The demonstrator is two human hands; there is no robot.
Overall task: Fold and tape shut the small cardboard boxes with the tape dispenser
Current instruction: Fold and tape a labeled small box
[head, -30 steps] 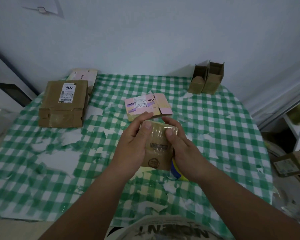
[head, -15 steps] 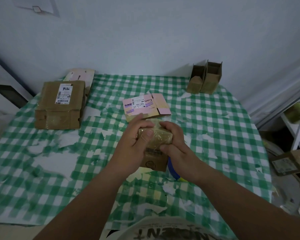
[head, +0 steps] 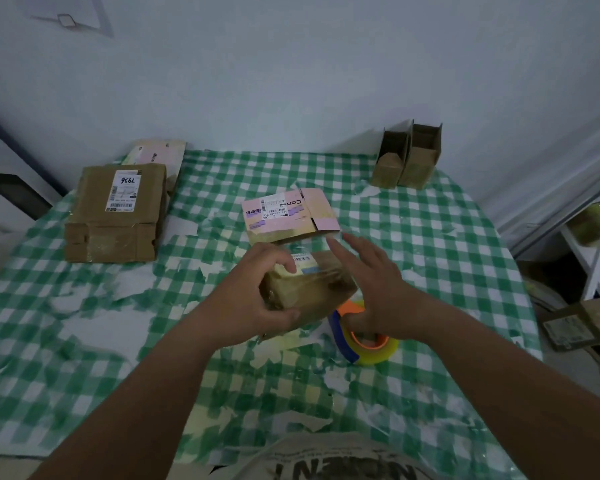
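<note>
Brown cardboard, glossy with clear tape — the small taped box [head: 309, 289] is sitting in my left hand [head: 257, 299], fingers curling round it above the green checked tablecloth [head: 430, 258]. My right hand [head: 378, 289] is hovering beside it, fingers spread, over the orange-and-blue tape dispenser [head: 364, 337].

My left hand [head: 257, 296] covers the near end of the small box [head: 309, 289], and its label print is too blurred to read. My right hand [head: 378, 292] hides part of the tape dispenser [head: 364, 341]. The picture's bottom edge cuts off my shirt [head: 340, 462].
</note>
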